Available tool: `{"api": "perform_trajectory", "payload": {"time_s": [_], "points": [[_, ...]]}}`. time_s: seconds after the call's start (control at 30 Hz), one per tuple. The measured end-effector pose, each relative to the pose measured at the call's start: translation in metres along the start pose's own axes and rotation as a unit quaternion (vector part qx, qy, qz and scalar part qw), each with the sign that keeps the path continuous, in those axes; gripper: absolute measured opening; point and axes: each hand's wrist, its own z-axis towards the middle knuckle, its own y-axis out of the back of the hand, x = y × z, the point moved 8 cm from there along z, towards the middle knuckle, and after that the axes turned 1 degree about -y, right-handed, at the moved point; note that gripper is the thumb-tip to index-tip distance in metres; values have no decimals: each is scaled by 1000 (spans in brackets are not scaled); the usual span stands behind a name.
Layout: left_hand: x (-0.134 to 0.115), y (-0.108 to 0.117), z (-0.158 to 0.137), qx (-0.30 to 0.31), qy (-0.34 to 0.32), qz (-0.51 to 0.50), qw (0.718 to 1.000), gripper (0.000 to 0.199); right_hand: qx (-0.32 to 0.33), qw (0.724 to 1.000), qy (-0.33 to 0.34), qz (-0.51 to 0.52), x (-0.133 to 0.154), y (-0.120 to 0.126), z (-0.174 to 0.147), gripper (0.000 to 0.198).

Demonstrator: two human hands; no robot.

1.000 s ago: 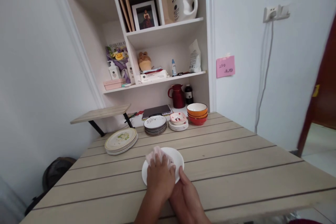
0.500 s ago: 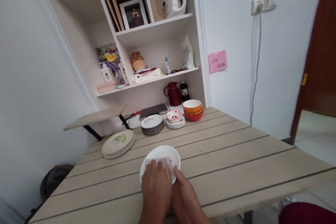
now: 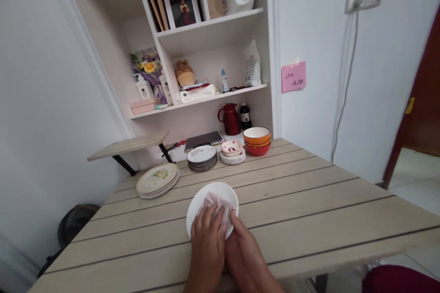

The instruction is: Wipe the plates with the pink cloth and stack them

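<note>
2 hands at the plate (image 3: 194, 206). It lies face up in front of the person, over the table (image 3: 295, 210); whether its underside touches the boards, cannot tell.

Left hand (image 3: 208, 236): palm down, fingers close together and bent over the cloth (image 3: 217, 202), pressing it to the plate's face. Right hand (image 3: 246, 249): holds the plate at its near right edge, thumb on the upper side, other fingers mostly hidden. The right thumb tip sits at the cloth's edge; whether it also pins the cloth, cannot tell.

Change over the last 0.5 s: the cloth goes from the near part of the plate to its middle and right, and now looks more bunched. At 1.0 s ago it is at the plate's far left part. Right-hand hold looks much the same in all 3 views; the stacks show no rearrangement.

Judgement: the cloth's shifts over a steadied plate read as wiping in progress. Coverage of the face, cannot tell.

Around the plate: patterned plates (image 3: 158, 178) beyond it to the left; dark-rimmed plates (image 3: 201, 155) straight beyond; small plates (image 3: 233, 160) beyond to the right, with 1 dish (image 3: 232, 147) on top; bowls (image 3: 257, 139) farther right.
</note>
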Motion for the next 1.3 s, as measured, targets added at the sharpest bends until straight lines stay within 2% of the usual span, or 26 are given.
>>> {"api": "perform_trajectory", "payload": {"time_s": [0.13,0.33,0.47,0.67,0.8,0.93,1.07,1.3], "points": [[5,-2,-4,-12,-27,-28,999,43,-16,1000,-10,7,-1,3,0,40],[13,-8,-15,21,-41,-100,994,47,-26,999,-14,13,0,1,-4,38],[12,-6,-28,64,-47,-194,978,50,-20,999,-28,0,-1,-1,-6,42],[1,13,-35,163,13,-313,936,49,-28,999,-18,23,0,-3,-6,34],[-1,25,-21,162,45,-331,929,48,-23,999,7,27,2,-2,-4,37],[-3,23,-2,152,39,-289,944,44,-18,999,27,35,4,1,-2,39],[-6,8,12,172,35,-161,971,43,-12,999,19,38,3,0,1,41],[4,0,22,152,86,-4,985,49,5,999,1,38,2,-2,-2,43]]}}
